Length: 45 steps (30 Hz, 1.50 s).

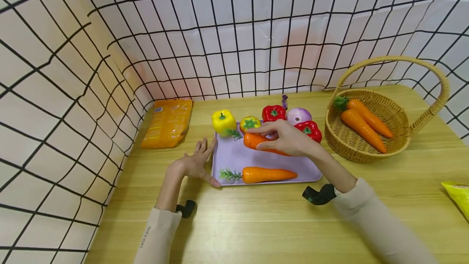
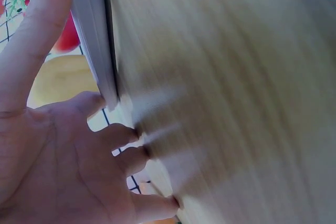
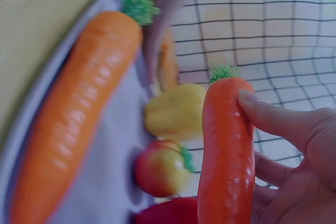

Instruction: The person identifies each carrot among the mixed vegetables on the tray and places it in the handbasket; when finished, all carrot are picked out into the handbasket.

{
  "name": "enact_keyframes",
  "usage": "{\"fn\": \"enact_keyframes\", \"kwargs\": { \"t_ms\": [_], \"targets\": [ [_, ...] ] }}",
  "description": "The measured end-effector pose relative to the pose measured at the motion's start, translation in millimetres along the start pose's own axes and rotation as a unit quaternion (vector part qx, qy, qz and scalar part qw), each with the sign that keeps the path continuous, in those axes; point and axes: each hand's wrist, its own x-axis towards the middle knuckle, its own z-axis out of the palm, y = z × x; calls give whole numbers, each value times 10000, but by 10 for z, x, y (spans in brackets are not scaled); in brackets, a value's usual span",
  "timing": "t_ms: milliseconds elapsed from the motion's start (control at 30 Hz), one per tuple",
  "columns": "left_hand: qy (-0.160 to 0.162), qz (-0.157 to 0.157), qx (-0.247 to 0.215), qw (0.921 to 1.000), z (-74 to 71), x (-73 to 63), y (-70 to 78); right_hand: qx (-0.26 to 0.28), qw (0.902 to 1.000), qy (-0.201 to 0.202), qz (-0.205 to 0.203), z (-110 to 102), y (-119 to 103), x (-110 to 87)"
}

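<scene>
My right hand (image 1: 291, 138) pinches an orange carrot (image 1: 252, 140) with a green leafy top between thumb and fingers, above the lilac tray (image 1: 231, 156). In the right wrist view this carrot (image 3: 227, 150) stands apart from the tray surface. A second carrot (image 1: 269, 174) lies along the tray's near edge, leaves to the left. My left hand (image 1: 196, 164) is spread at the tray's left edge, thumb at the near corner. The left wrist view shows its fingertips (image 2: 169, 205) down on the table. A yellow bell pepper (image 1: 223, 122) and a yellow-red tomato (image 1: 250, 123) sit at the far edge.
Two red bell peppers (image 1: 274, 113) and a purple onion (image 1: 299, 115) are at the tray's far right. A wicker basket (image 1: 360, 156) with a tall handle holds two carrots (image 1: 362, 129). An orange packet (image 1: 168, 123) lies left, a yellow packet (image 1: 459, 196) far right.
</scene>
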Motion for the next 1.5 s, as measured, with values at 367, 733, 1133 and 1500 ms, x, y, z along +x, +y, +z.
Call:
{"fn": "enact_keyframes", "kwargs": {
  "t_ms": [367,733,1133,1500],
  "targets": [
    [-31,-55,72,10000,5,-17,-8,-138,9953,487,827,-480,-53,-239],
    [-19,-24,125,9999,8,0,-17,-615,9831,947,1439,-997,168,-601],
    [-12,-17,155,9999,2,-4,9,-866,9674,1058,2130,-1411,536,-877],
    [12,-19,99,9999,12,-13,15,-1108,9587,1057,2397,-1683,861,-1132]
  ]
}}
